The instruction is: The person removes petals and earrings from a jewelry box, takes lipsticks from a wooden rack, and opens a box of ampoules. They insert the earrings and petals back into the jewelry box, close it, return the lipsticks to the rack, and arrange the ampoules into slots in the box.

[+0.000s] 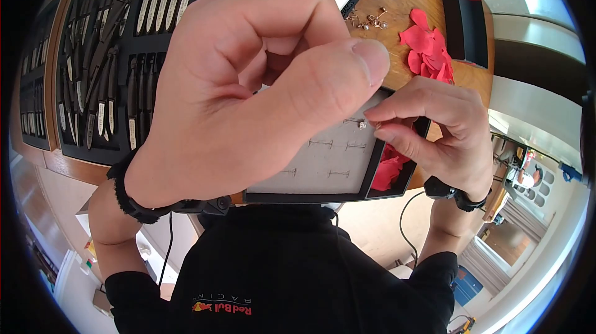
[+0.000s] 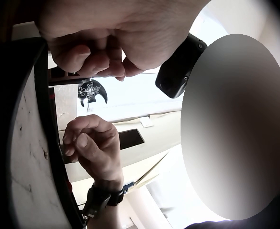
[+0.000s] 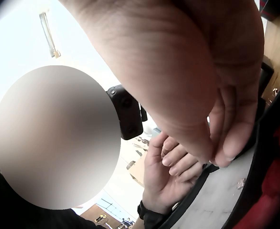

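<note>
Clock positions are read on the head view, from its centre.

Nearest, the left hand (image 1: 248, 98) is raised over the tray (image 1: 298, 197) at 10 to 11 o'clock. Its fingers are curled in, with the thumb laid forward toward 2 o'clock. Whether it pinches anything cannot be told; the thumb hides the index fingertip. A black band (image 1: 149, 210) with a camera sits at the wrist.

The right hand (image 1: 444, 135) is at 3 o'clock, palm down, fingers bent and pointing toward 9 o'clock. Thumb and forefinger are brought together in a pinch; whether they grip a small piece cannot be determined.

The black sweater (image 1: 279, 259) carries a print (image 1: 221, 309) at 7 o'clock, upside down in the head view: "RedBull" with an emblem, and "RACIN" legible in thin letters.

The jewel (image 1: 362, 125), a small bright piece, is on the tray's pale slotted pad (image 1: 329, 160), just beside the right fingertips. Red petals (image 1: 389, 169) fill the side compartment at 5 o'clock from the jewel.

Farther out on the wooden table, more petals (image 1: 428, 45) lie at 2 o'clock and gold-coloured pieces (image 1: 372, 22) at 1 o'clock. A case at 10 o'clock holds dark slim pieces with pale labels (image 1: 162, 14); their marks are too small to read.
</note>
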`<state>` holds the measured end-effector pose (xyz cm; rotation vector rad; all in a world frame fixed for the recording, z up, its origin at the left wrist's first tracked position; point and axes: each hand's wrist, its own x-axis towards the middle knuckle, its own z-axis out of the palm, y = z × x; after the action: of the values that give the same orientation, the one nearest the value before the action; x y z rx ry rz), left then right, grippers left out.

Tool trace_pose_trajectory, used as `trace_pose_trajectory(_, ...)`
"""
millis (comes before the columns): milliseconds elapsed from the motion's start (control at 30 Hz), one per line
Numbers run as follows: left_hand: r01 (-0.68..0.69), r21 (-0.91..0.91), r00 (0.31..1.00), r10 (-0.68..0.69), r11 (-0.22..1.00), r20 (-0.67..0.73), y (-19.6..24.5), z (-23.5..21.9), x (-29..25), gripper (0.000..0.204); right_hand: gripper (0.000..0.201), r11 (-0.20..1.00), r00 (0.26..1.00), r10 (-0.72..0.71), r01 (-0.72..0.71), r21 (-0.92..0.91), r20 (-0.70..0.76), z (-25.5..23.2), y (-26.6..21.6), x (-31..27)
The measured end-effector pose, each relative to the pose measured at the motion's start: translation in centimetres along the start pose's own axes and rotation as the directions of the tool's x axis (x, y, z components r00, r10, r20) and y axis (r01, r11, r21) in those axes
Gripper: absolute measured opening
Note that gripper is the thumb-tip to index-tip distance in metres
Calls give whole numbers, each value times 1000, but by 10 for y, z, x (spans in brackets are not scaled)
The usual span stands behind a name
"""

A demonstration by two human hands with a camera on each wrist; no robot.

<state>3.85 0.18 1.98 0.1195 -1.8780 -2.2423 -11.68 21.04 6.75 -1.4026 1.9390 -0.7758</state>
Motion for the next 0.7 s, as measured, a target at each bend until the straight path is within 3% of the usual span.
trace_pose_trajectory(133,8,7,1000,-9,1000,30,0,-2,1,27,19,998,997,-59,57,32,46,2,1,2)
trace_pose_trajectory(233,-21,-27,1000,21,999,11,-2,1,2,27,18,1000,1000,22,-22,19,16,7,-5,2)
trace_pose_trajectory(433,19,-70,1000,-20,997,-10,0,3,1,28,14,997,999,-46,46,-60,2,12,-3,2)
trace_pose_trajectory(700,73,-36,997,-72,997,19,4,-1,3,26,19,998,1000,6,-7,-55,-26,22,-12,-5)
